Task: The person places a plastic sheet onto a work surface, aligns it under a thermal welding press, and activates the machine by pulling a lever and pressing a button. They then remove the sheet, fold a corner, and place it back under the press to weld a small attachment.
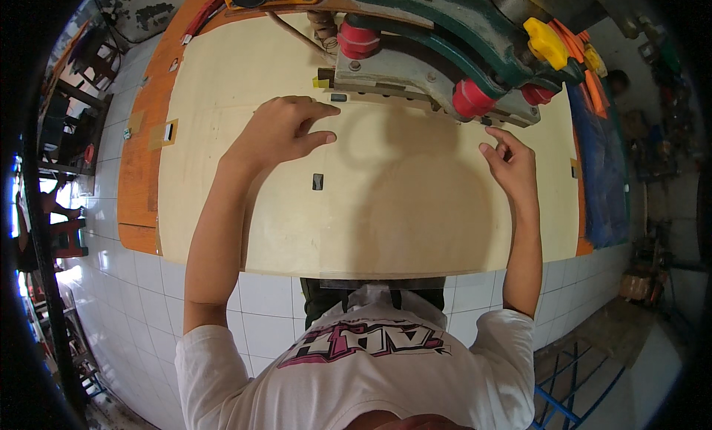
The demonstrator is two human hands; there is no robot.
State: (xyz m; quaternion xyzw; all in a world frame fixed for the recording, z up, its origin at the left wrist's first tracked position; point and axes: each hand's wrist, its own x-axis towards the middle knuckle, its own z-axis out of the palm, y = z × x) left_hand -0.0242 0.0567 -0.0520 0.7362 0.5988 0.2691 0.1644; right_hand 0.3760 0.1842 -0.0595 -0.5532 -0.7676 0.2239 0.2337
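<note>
My left hand point(285, 130) is over a large cream sheet point(289, 222), its index finger and thumb stretched apart with nothing visible between them. Just beyond its fingertips lies a small dark rectangular piece point(338, 98), near the left end of a machine's metal head point(400, 80). Close to the head's right end is my right hand point(512, 159), thumb and index finger apart, the other fingers curled. Its index fingertip comes near another small dark piece point(486, 121); whether they touch I cannot tell. A third dark rectangle point(317, 182) sits on the sheet nearer me.
The green machine arm point(437, 41) with red knobs point(472, 98) hangs over the far side. A yellow knob point(547, 43) and orange strips sit at its right. The wooden tabletop point(141, 185) shows along the left, and blue material point(602, 170) hangs at the right edge.
</note>
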